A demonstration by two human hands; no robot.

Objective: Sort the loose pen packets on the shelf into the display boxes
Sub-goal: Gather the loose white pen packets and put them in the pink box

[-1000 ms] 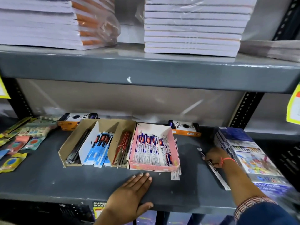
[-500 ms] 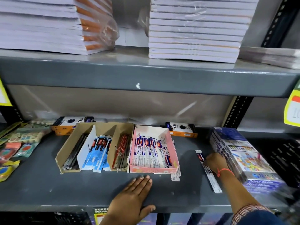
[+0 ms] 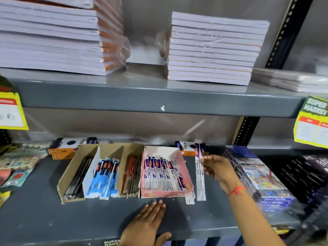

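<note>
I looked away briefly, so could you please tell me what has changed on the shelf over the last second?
The right hand has taken hold of the long white pen packet that lay on the grey shelf, bringing it beside the pink cardboard display box. The left hand stays flat on the shelf; the boxes have not moved.

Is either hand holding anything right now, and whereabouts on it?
The right hand pinches a loose pen packet near its upper end. The left hand rests flat on the shelf, holding nothing.
</note>
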